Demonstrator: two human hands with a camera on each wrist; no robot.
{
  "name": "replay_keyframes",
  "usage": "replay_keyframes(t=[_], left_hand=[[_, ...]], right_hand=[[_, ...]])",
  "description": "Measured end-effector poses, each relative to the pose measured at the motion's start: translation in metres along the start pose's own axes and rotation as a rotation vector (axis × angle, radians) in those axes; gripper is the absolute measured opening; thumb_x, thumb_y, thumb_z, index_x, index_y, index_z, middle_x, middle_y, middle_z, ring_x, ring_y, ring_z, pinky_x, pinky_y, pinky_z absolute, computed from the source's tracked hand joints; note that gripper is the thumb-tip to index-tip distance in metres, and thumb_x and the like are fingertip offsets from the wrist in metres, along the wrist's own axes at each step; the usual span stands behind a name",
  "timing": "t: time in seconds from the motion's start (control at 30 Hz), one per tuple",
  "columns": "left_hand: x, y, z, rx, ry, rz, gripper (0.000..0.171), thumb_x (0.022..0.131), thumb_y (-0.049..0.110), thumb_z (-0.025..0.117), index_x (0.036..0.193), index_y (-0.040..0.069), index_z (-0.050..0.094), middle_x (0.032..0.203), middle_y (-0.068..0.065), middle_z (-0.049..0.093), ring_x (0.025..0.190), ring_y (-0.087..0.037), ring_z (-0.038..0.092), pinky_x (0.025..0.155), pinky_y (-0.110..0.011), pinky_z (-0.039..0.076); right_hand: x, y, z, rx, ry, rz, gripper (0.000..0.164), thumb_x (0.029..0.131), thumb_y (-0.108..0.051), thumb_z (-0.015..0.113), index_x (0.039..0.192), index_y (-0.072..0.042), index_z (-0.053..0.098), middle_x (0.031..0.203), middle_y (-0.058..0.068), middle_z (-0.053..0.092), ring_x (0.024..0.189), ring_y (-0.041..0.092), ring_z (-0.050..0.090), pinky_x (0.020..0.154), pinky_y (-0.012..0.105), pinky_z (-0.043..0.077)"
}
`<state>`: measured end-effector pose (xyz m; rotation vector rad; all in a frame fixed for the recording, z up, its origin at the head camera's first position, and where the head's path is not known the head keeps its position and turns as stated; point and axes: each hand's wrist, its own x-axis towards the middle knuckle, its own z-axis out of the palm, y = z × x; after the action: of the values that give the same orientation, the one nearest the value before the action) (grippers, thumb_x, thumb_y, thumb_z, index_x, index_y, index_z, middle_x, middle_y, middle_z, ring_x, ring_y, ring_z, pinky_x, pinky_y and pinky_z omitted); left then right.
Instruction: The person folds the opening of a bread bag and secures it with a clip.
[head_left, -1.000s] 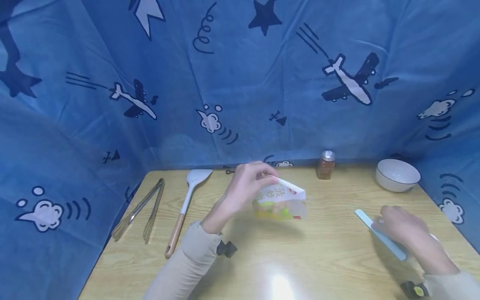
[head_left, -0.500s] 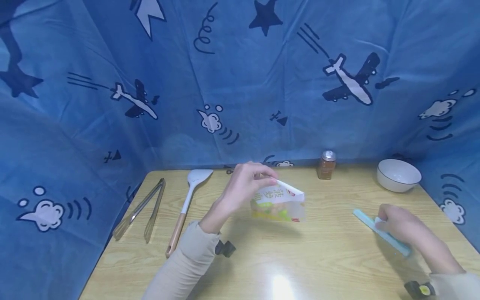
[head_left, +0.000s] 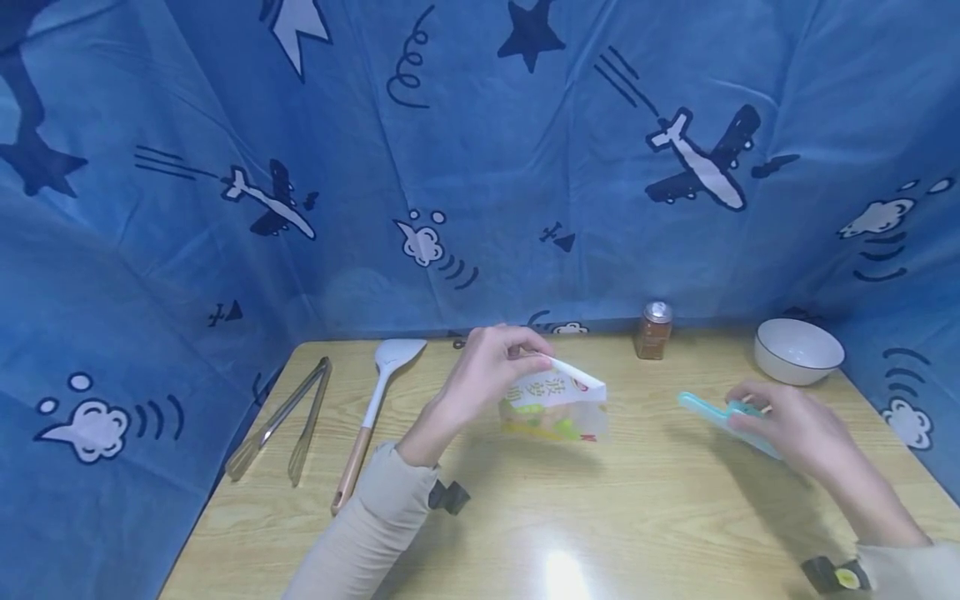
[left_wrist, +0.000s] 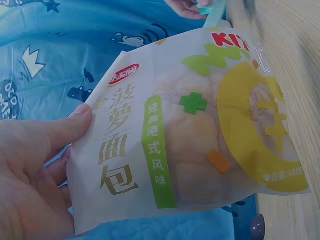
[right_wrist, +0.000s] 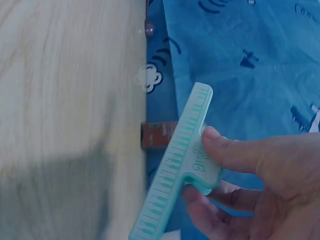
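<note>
Teal clip sits pinched between right fingers; left fingers grip the bread packet's edge

I have a white-and-clear plastic bread packet, green and yellow print, bulging, pinched at its top edge, raised just below right of centre in head view. My turquoise plastic bar clip, piano-key patterned, is gripped aslant, lower right.

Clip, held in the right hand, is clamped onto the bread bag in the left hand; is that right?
Not clamped: the head view shows the clip in the right hand apart from the bread bag in the left hand.
</note>
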<state>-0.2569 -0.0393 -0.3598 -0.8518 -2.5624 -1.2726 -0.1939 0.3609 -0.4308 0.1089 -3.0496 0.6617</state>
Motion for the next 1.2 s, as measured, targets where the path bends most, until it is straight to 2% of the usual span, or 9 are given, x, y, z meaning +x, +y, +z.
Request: replay_keyframes(t=[0.1, 0.2, 0.27, 0.43, 0.6, 0.67, 0.73, 0.93, 1.2], left_hand=[[0.0, 0.001, 0.001, 0.002, 0.003, -0.002, 0.01, 0.086, 0.018, 0.086, 0.096, 0.017, 0.083, 0.096, 0.001, 0.083, 0.083, -0.012, 0.061, 0.078, -0.028, 0.046], [0.0, 0.001, 0.002, 0.003, -0.001, -0.003, 0.01, 0.086, 0.018, 0.086, 0.096, 0.016, 0.083, 0.096, 0.0, 0.083, 0.083, -0.012, 0.061, 0.077, -0.027, 0.046], [0.0, 0.001, 0.002, 0.002, -0.009, -0.003, 0.01, 0.087, 0.017, 0.086, 0.096, 0.016, 0.083, 0.096, 0.0, 0.083, 0.084, -0.012, 0.063, 0.077, -0.027, 0.048], [0.001, 0.001, 0.002, -0.005, -0.022, -0.007, 0.01, 0.087, 0.015, 0.086, 0.097, 0.014, 0.082, 0.098, -0.002, 0.082, 0.089, -0.014, 0.068, 0.074, -0.025, 0.053], [0.001, 0.0, 0.002, -0.007, -0.03, -0.026, 0.012, 0.088, 0.014, 0.085, 0.1, 0.014, 0.082, 0.1, -0.002, 0.082, 0.082, -0.011, 0.067, 0.07, -0.024, 0.052], [0.001, 0.0, 0.002, -0.008, -0.037, -0.03, 0.017, 0.088, 0.014, 0.085, 0.104, 0.015, 0.081, 0.1, -0.002, 0.082, 0.077, -0.01, 0.066, 0.068, -0.024, 0.052], [0.001, 0.0, 0.002, -0.009, -0.047, -0.027, 0.024, 0.089, 0.014, 0.084, 0.112, 0.016, 0.08, 0.098, -0.002, 0.081, 0.073, -0.01, 0.065, 0.066, -0.023, 0.052], [0.002, -0.001, 0.003, -0.01, -0.064, -0.003, 0.05, 0.089, 0.014, 0.084, 0.137, 0.021, 0.07, 0.09, 0.001, 0.078, 0.069, -0.011, 0.06, 0.064, -0.023, 0.046], [0.003, -0.003, 0.005, 0.005, -0.067, 0.024, 0.061, 0.088, 0.015, 0.085, 0.145, 0.023, 0.064, 0.09, 0.004, 0.077, 0.067, -0.011, 0.054, 0.064, -0.023, 0.042]], right_hand=[[-0.003, -0.012, -0.002, 0.015, 0.021, 0.005, 0.04, 0.097, -0.036, 0.075, 0.127, -0.01, 0.07, 0.112, 0.023, 0.076, 0.093, 0.038, 0.073, 0.067, 0.044, 0.052], [-0.003, -0.022, -0.002, 0.129, 0.008, -0.024, 0.042, 0.099, -0.032, 0.074, 0.13, -0.004, 0.068, 0.108, 0.021, 0.076, 0.083, 0.024, 0.073, 0.064, 0.033, 0.055], [-0.002, -0.028, -0.001, 0.21, -0.004, -0.048, 0.044, 0.1, -0.027, 0.073, 0.133, 0.001, 0.065, 0.109, 0.022, 0.076, 0.083, 0.021, 0.075, 0.065, 0.028, 0.058], [0.001, -0.04, -0.003, 0.296, 0.013, -0.092, 0.046, 0.1, -0.021, 0.073, 0.135, 0.007, 0.062, 0.115, 0.025, 0.077, 0.097, 0.024, 0.078, 0.074, 0.029, 0.06], [0.006, -0.054, -0.008, 0.367, 0.071, -0.102, 0.039, 0.101, -0.021, 0.072, 0.131, 0.004, 0.065, 0.113, 0.023, 0.077, 0.089, 0.002, 0.072, 0.071, 0.028, 0.062], [0.008, -0.06, -0.009, 0.343, 0.112, -0.113, 0.038, 0.1, -0.023, 0.073, 0.128, 0.002, 0.068, 0.11, 0.02, 0.078, 0.085, -0.008, 0.066, 0.07, 0.024, 0.058], [0.011, -0.065, -0.01, 0.324, 0.145, -0.139, 0.036, 0.1, -0.024, 0.074, 0.125, 0.001, 0.07, 0.105, 0.017, 0.079, 0.085, -0.011, 0.062, 0.071, 0.022, 0.054], [0.018, -0.08, -0.009, 0.335, 0.185, -0.204, 0.027, 0.099, -0.02, 0.075, 0.121, -0.004, 0.073, 0.102, 0.013, 0.08, 0.086, -0.009, 0.061, 0.075, 0.019, 0.051], [0.022, -0.098, -0.009, 0.366, 0.177, -0.198, 0.027, 0.096, -0.019, 0.079, 0.119, -0.008, 0.075, 0.099, 0.009, 0.08, 0.086, -0.002, 0.065, 0.077, 0.02, 0.052]])
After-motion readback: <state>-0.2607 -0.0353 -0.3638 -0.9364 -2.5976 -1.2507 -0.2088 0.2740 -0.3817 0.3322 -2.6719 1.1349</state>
